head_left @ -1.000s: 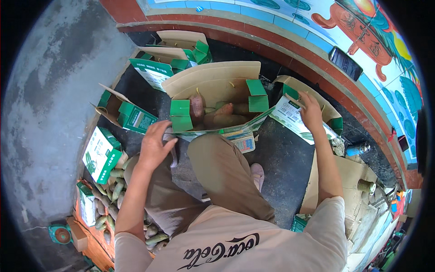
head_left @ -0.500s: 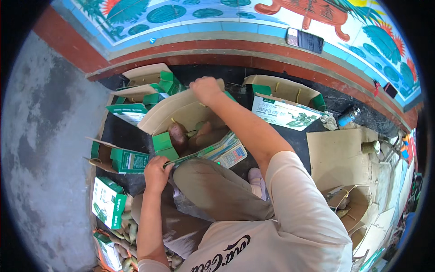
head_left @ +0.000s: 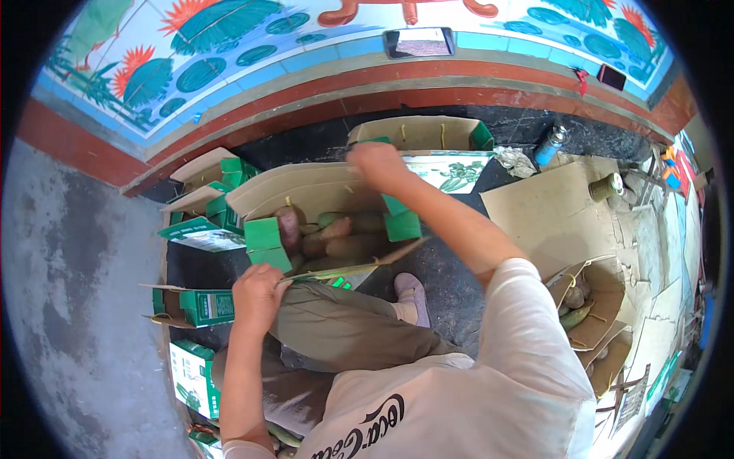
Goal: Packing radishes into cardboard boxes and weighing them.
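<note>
Open box (head_left: 329, 222): contents partly hidden behind near flap; left hand (head_left: 256, 294) fingertips hidden at flap edge; right hand (head_left: 378, 164) blurred.

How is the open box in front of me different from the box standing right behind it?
The open box lies flaps spread and shows sweet potatoes inside; the box behind it shows nothing inside from here. My right hand and left hand hold the first one's flaps; the second is untouched. Both are brown cardboard with green flaps.

white short-sleeved t-shirt with dark script lettering, olive-khaki trousers, a pale pink shoe, bare forearms.
</note>
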A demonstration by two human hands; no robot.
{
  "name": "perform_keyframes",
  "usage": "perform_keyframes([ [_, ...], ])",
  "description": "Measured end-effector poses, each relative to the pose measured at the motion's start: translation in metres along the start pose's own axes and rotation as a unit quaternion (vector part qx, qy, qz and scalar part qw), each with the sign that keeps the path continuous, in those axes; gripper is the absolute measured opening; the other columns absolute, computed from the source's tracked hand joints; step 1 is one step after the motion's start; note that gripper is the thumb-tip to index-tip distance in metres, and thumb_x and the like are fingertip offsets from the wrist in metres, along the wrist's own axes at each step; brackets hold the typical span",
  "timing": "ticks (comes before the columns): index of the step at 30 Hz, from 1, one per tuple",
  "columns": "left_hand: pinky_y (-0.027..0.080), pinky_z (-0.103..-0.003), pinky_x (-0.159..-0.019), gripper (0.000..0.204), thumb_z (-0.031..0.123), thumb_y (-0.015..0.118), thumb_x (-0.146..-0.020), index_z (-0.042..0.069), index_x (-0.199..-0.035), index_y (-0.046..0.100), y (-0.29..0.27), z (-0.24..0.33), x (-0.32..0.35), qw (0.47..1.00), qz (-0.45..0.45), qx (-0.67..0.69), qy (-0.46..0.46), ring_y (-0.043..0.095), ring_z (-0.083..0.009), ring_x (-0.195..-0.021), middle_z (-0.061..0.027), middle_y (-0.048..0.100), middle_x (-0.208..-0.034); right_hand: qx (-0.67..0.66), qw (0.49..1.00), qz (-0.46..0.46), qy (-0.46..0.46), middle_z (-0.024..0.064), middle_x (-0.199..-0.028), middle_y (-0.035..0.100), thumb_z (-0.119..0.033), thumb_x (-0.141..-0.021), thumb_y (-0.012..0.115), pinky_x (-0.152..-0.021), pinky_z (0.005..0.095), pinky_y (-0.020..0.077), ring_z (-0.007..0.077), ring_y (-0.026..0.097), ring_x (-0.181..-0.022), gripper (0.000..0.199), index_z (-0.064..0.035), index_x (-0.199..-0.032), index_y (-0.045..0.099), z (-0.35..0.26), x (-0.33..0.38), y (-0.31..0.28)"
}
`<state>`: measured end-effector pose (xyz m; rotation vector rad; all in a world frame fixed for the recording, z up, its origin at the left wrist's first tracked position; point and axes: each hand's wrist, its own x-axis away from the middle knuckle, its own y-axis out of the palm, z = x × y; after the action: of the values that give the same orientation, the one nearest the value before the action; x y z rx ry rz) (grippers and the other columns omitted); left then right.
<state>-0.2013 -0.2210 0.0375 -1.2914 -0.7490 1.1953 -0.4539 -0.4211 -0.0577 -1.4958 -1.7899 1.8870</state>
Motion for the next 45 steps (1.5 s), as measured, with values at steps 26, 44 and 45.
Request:
perform_keyframes([
  [26,0.048,-0.035,-0.079,0.016,0.012,0.059,-0.083,0.004,-0.096,0.063,0.062,0.098,-0.059,0.943,-0.008,0.330,0.042,0.062,-0.0268,-0.087,-0.0117,0.065,-0.093,0.304,0.847,-0.247,0.360,0.0143,-0.092,0.061,-0.011,-0.082,0.049,-0.078,0.0438,0.0467,0.0322,0.059,-0.089,0.017,-0.0094,-0.095,0.059,0.254,0.311,-0.171],
  [44,0.048,-0.028,-0.071,0.015,0.011,0.056,-0.089,0.001,-0.099,0.062,0.016,-0.127,0.111,0.856,0.391,0.152,-0.301,0.061,-0.0179,-0.081,-0.0108,0.063,-0.091,0.113,0.968,-0.150,0.164,0.0131,-0.103,0.060,-0.016,-0.072,0.070,-0.085,0.0411,0.0447,0.0321,0.056,-0.099,0.040,-0.0094,-0.110,0.058,0.111,0.081,-0.017],
  [45,0.048,-0.028,-0.071,0.015,0.011,0.056,-0.089,0.001,-0.099,0.062,0.014,-0.125,0.111,0.852,0.394,0.155,-0.308,0.061,-0.0179,-0.081,-0.0108,0.063,-0.091,0.116,0.968,-0.154,0.158,0.0131,-0.103,0.060,-0.016,-0.072,0.070,-0.085,0.0411,0.0447,0.0321,0.056,-0.099,0.040,-0.0094,-0.110,0.058,0.110,0.081,-0.013],
])
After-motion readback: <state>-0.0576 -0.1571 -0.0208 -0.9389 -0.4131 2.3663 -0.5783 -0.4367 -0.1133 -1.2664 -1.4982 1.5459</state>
